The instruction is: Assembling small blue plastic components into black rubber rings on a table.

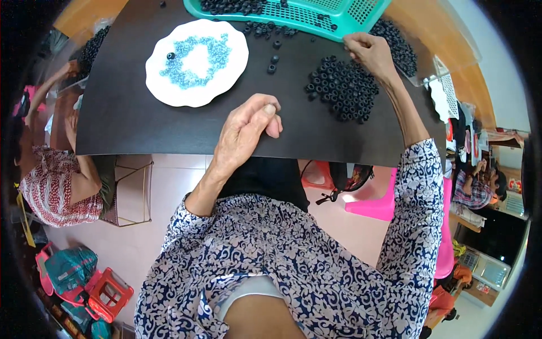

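Left hand: the left hand [247, 129] is resting near the front edge of the black board [130, 113], fingers curling together with the thumb pressing against the forefinger; whether anything is pinched there I cannot tell.
Right hand: the right hand [370, 52] is reaching to the far side of the board, fingertips closing together at the upper right edge of the rings [343, 90], just below the basket [293, 17]; whether a ring is caught between them I cannot tell.
Rings, place: the pile is lying on the board just beneath and to the left of the right hand, touching its fingertips or nearly so, and well apart from the left hand.
Rings, look: small black round pieces with holes in the middle, packing close together in 1 flat cluster, most lying hole-up.
Strays: 3 loose rings [273, 61] are sitting between the pile and the plate.
Plate: the white plate [228, 73] is lying left of the pile, holding a loose ring of pale blue beads [195, 59] and 1 black ring.
Basket: teal, slotted, holding more black rings, some spilling out in front of it.
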Available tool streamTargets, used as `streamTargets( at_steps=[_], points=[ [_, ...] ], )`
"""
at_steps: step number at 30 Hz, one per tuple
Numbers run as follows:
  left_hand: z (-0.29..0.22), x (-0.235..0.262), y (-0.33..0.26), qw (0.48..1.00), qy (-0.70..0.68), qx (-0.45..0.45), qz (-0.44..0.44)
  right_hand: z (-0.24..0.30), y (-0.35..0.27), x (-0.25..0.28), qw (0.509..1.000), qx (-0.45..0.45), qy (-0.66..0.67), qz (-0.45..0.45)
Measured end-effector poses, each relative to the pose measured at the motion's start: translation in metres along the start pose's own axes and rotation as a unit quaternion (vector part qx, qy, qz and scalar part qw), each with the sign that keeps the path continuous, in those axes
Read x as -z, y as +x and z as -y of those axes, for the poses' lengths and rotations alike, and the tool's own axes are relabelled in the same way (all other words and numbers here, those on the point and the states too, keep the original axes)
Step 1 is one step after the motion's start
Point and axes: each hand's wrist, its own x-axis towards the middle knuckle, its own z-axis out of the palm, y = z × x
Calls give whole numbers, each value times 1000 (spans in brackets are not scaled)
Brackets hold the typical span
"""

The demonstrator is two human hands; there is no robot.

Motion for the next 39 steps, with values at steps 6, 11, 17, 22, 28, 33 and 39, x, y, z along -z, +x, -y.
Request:
streamTargets(
  at_steps=[6,11,17,22,28,33,39],
  points=[
    [2,3,0,1000,27,1,12,18,15,-32,977,178,-109,48],
    [3,4,1,999,26,11,20,6,34,-52,950,287,-125,7],
    [2,8,3,997,68,13,32,22,36,-53,943,266,-176,97],
    [1,7,6,995,80,18,50,46,11,-61,941,258,-169,141],
    [-2,11,5,991,117,32,48,78,-4,-71,940,294,-141,103],
    [1,10,7,996,80,15,45,77,0,-91,915,365,-134,106],
    [11,17,12,1000,-17,-3,9,88,-23,-87,950,291,33,108]
  ],
)
